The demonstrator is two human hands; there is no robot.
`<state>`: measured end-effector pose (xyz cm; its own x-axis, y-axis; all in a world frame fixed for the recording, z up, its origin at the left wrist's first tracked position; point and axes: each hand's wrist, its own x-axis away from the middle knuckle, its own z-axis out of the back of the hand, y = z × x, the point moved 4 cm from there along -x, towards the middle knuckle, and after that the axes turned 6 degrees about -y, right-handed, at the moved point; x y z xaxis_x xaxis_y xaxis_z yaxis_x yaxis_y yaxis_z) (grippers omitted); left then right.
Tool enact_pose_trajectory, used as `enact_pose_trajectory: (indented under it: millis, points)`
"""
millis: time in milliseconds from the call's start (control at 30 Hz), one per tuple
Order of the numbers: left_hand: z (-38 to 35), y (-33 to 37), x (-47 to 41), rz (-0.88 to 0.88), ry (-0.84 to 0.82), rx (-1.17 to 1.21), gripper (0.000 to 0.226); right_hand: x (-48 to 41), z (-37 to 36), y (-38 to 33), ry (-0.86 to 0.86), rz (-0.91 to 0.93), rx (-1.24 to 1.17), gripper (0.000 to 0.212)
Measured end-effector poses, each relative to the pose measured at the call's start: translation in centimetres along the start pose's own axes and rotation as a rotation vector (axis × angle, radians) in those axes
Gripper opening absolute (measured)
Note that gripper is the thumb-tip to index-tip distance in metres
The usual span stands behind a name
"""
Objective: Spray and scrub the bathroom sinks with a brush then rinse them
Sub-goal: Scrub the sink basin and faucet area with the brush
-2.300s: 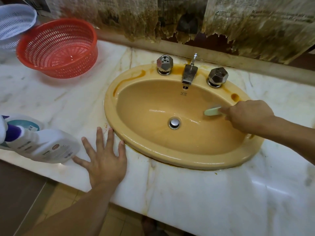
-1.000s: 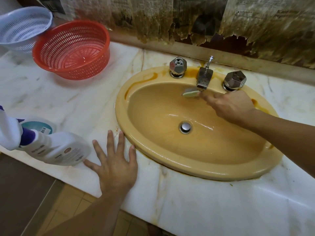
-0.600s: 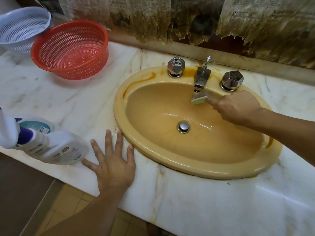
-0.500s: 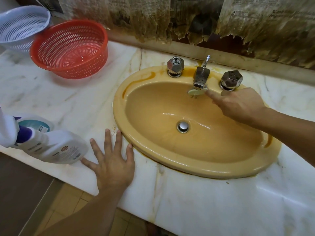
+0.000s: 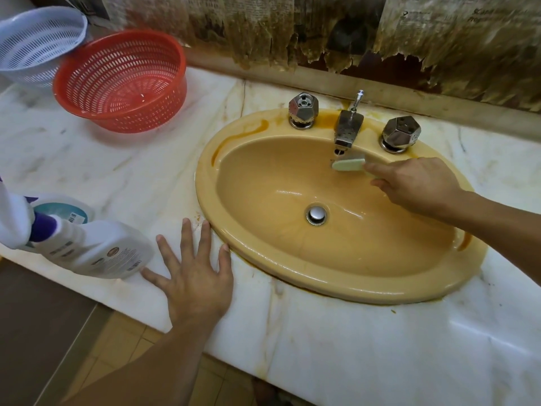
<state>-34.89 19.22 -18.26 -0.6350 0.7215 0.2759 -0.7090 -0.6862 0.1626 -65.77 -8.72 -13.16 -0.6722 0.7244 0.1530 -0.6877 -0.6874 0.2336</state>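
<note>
A yellow-orange oval sink (image 5: pixel 251 259) with rust-brown stains is set in a white marble counter (image 5: pixel 366 347). My right hand (image 5: pixel 415 186) grips a pale green brush (image 5: pixel 348 164), whose head is against the sink's back wall just below the chrome faucet (image 5: pixel 348 128). My left hand (image 5: pixel 196 276) lies flat with spread fingers on the counter at the sink's front-left rim. A white spray bottle (image 5: pixel 87 247) with a purple collar lies on its side left of that hand.
Two faceted chrome knobs (image 5: pixel 303 109) (image 5: pixel 401 132) flank the faucet. A red basket (image 5: pixel 123 80) and a white basket (image 5: pixel 35 45) stand at the back left. Peeling stained paper covers the wall (image 5: pixel 322 30) behind. The counter's front edge drops to a tiled floor (image 5: pixel 126 347).
My right hand has moved the brush from the sink's right wall to the back wall under the faucet, shifting it slightly back and forth there. My left hand has stayed on the counter.
</note>
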Motion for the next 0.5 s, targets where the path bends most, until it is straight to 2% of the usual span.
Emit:
enact_pose_trajectory:
  millis: [33, 100, 200, 300, 367, 400, 467, 500]
  points:
    - [0.0, 0.0, 0.0, 0.002, 0.001, 0.0, 0.064, 0.0, 0.6, 0.2, 0.074, -0.01, -0.046, 0.049]
    - [0.0, 0.0, 0.0, -0.001, 0.002, -0.002, 0.064, -0.3, 1.1, 0.3, 0.111, -0.035, -0.06, 0.048]
    - [0.0, 0.0, 0.0, -0.005, 0.007, -0.004, 0.065, -0.7, 0.7, -0.4, -0.111, 0.008, 0.03, 0.048]
    - [0.0, 0.0, 0.0, -0.004, 0.015, 0.002, 0.067, -1.3, 1.9, -0.5, 0.045, 0.006, 0.013, 0.049]
    - [0.1, 0.0, 0.1, -0.004, 0.017, 0.005, 0.066, -1.9, 2.2, -0.8, 0.06, -0.031, 0.046, 0.049]
    - [0.1, 0.0, 0.1, -0.007, 0.015, 0.006, 0.066, -2.3, 2.1, -1.4, 0.002, -0.01, 0.054, 0.048]
    - [0.1, 0.0, 0.0, -0.011, 0.015, 0.01, 0.065, -2.5, 1.0, -2.5, -0.218, 0.016, 0.129, 0.044]
    - [0.0, 0.0, 0.0, -0.011, 0.014, 0.01, 0.064, -2.7, 0.8, -2.8, -0.237, 0.014, 0.123, 0.045]
